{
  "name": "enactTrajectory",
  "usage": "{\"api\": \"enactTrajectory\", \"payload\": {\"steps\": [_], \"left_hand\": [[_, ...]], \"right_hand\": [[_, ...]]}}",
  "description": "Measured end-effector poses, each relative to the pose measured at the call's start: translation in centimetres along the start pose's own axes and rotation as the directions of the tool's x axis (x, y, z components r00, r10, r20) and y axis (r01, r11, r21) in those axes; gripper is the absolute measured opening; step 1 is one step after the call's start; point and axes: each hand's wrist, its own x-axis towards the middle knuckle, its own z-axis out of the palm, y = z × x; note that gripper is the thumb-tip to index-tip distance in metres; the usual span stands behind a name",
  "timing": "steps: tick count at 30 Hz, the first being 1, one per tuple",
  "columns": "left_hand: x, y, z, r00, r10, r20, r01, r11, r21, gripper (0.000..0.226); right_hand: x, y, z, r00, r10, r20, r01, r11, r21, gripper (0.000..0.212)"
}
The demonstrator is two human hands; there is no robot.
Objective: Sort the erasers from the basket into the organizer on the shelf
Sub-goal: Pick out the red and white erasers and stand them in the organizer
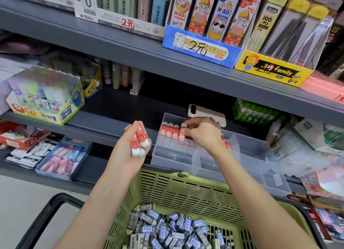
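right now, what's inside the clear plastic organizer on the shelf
At the back left of the clear plastic organizer, a row of red-and-white erasers stands upright; the right hand pinches the end one. A few more red erasers show past the wrist, but the hand covers how many.

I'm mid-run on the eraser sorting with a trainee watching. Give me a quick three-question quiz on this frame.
1. True or false: the left hand holds several red erasers.
2. The right hand pinches one eraser standing in: A) the glue box, B) the clear organizer, C) the top shelf.
3. Fill in: the loose erasers in the green basket have grey and ____ wrappers.
Key: 1 true; 2 B; 3 blue.
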Motion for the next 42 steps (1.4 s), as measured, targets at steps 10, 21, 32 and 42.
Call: {"api": "enactTrajectory", "payload": {"steps": [10,21,32,42], "left_hand": [[-0.1,-0.1,-0.1,0.999,-0.001,0.046,-0.003,0.997,0.071,0.031],[-0.2,-0.1,0.3,0.969,0.099,0.227,-0.134,0.981,0.142,0.016],[0.0,-0.2,-0.1,0.931,0.183,0.317,-0.248,0.952,0.178,0.010],[0.5,0.0,-0.3,0.992,0.107,0.064,-0.113,0.989,0.098,0.032]], "right_hand": [[-0.4,0.8,0.3,0.998,-0.065,0.021,0.066,0.996,-0.062,0.035],[-4.7,-2.9,-0.5,0.926,-0.310,-0.214,0.288,0.949,-0.131,0.036],[-8.6,-5.8,1.3,0.947,-0.303,-0.111,0.318,0.815,0.484,0.010],[-2.6,0.4,-3.5,0.976,0.050,-0.211,0.079,0.824,0.561,0.008]]}}
